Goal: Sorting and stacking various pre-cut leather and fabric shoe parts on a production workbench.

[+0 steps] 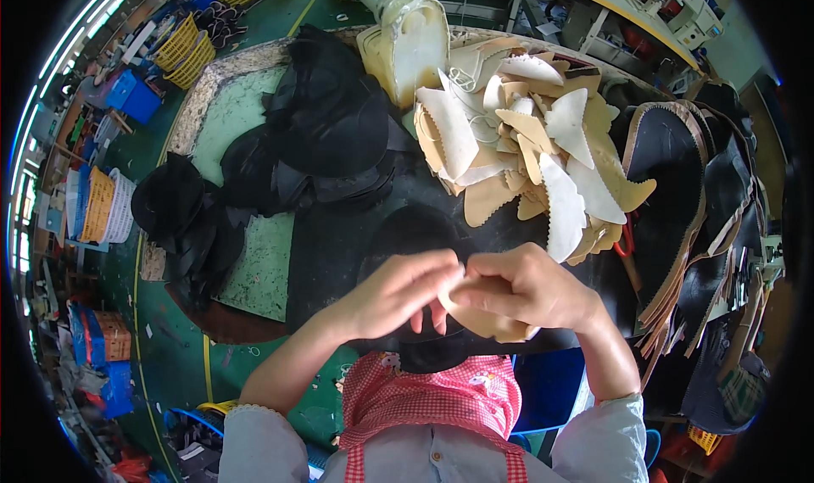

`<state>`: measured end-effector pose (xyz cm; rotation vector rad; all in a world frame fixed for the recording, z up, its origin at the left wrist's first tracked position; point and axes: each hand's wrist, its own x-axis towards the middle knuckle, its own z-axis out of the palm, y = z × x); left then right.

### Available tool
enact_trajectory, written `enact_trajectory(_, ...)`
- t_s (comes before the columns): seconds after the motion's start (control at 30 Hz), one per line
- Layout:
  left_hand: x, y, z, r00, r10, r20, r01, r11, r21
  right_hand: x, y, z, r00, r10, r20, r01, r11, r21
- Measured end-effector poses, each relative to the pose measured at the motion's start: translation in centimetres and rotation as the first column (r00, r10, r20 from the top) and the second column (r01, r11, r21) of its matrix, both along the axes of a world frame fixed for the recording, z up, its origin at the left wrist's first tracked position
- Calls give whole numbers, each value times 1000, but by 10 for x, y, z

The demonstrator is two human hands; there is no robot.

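One table (242,101) holds a big pile of black pieces (335,118) and a smaller pile of cream pieces (517,135), and above its near side the left hand (394,292), whose grip I cannot tell, is just beside the right hand (538,288), clamped on a cream sheet (485,322) slanting lengthwise, one end up-left toward the left hand, the other down-right.

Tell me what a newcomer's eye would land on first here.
Probably the bright heap of cream and tan pieces, many jagged-edged, right of centre on the table. To its left, a pile of black pieces stands out darkly. Nearer, the right hand grips a pale piece above a red checked apron.
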<state>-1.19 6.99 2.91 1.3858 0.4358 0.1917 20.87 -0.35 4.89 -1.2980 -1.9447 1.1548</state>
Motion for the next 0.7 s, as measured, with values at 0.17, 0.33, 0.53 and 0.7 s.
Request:
enact_trajectory(0.17,-9,-5,-2,980,-176,96,192,960,-203,6,5,8,992,87,-90,-90,996,-26)
enact_trajectory(0.33,-4,-12,-4,974,136,182,-108,982,-155,-14,-4,12,941,-337,-33,327,883,336)
enact_trajectory(0.53,-3,-20,0,987,154,52,-162,917,363,-19,-15,6,914,-340,-222,351,936,8)
enact_trajectory(0.7,9,-25,-1,967,224,120,-212,455,865,-27,-21,9,930,-363,-63,367,927,77)
